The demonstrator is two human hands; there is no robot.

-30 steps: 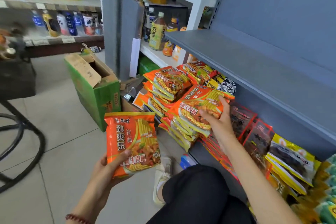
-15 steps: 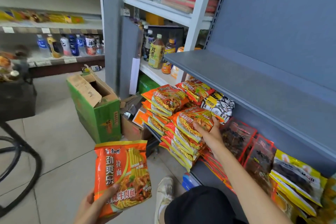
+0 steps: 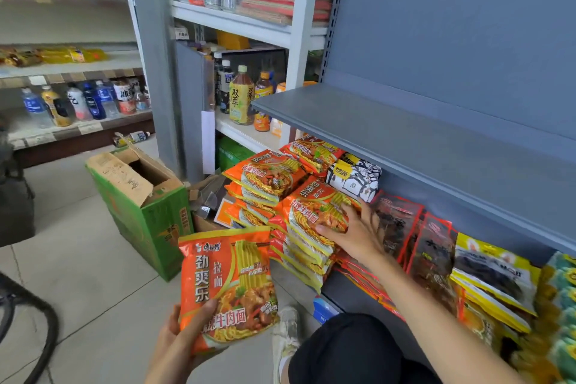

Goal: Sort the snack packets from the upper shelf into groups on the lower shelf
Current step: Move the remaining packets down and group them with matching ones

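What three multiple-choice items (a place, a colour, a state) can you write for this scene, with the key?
1. The right hand rests on: A) a bottle B) the top packet of the near orange stack C) the floor.
2. The held packet in the left hand is mainly: A) blue B) white C) orange.
3. The green carton is: A) open at the top B) taped shut C) crushed flat.
Key: 1 B, its fingers lie spread on it; 2 C, the wrapper is orange; 3 A, its flaps are folded open.
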